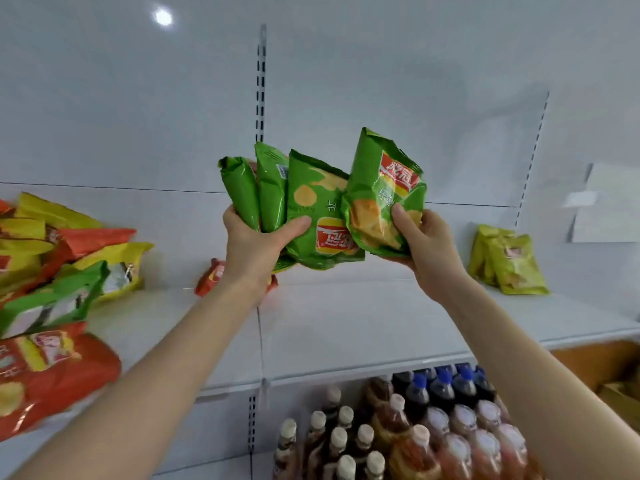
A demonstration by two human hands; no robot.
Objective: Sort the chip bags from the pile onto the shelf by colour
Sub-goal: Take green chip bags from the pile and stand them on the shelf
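My left hand (256, 244) grips a bunch of three green chip bags (277, 192) above the middle of the white shelf (363, 323). My right hand (426, 244) holds one more green chip bag (381, 192), pressed against the right side of that bunch. The mixed pile (52, 265) of yellow, orange and green bags lies at the shelf's left end. A red bag (213, 275) lies on the shelf behind my left wrist, partly hidden. Yellow-green bags (509, 261) stand together at the shelf's right end.
A slotted upright (260, 98) runs down the white back panel behind the bags. On the shelf below stand several bottles (415, 427), some dark with blue caps. White paper sheets (606, 206) hang on the right panel. A brown cardboard box (620, 393) sits at the lower right.
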